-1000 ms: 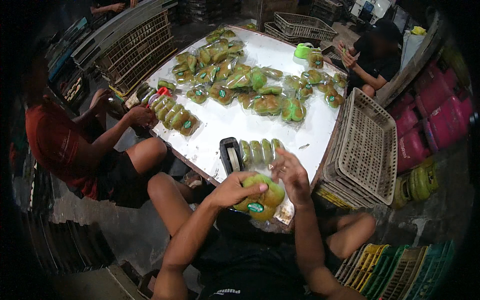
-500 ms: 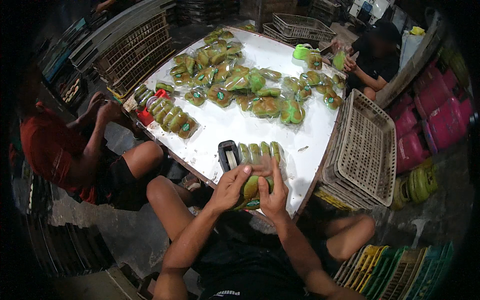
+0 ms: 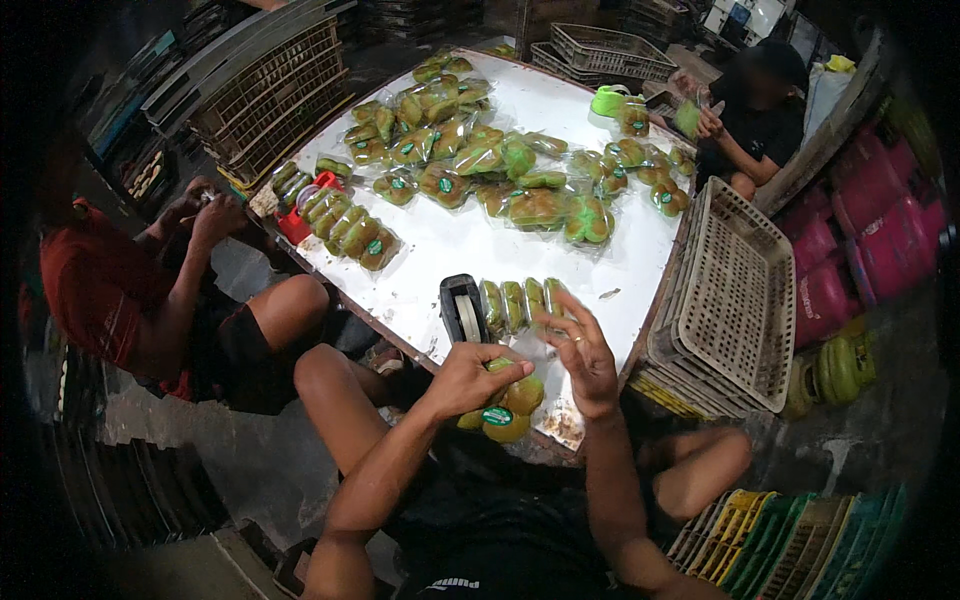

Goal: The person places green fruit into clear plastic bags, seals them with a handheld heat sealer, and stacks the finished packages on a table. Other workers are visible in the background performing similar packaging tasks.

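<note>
A clear bag of green-brown buns (image 3: 515, 405) with a round green label is in my left hand (image 3: 472, 380), closed at the bag's gathered top with the thumb across it. Just to the right, my right hand (image 3: 585, 355) is lifted with its fingers apart and somewhat blurred; I see nothing held in it. Ahead of my hands, a black tape dispenser (image 3: 463, 308) rests on the white table (image 3: 400, 290). Touching its right side or very close to it is a row of bagged green buns (image 3: 515, 300), partly covered by my right fingers.
Many bagged buns (image 3: 480, 155) are heaped across the table's far half. Another bagged row (image 3: 350, 230) lies left beside a red dispenser (image 3: 293, 225). Stacked crates (image 3: 735, 300) stand against the right edge. One co-worker (image 3: 110, 290) sits left, another (image 3: 750, 120) far right.
My right hand has drawn away from the bag, up and to the right, and its fingers have spread. My left hand keeps the bag, whose label has turned more into view.
</note>
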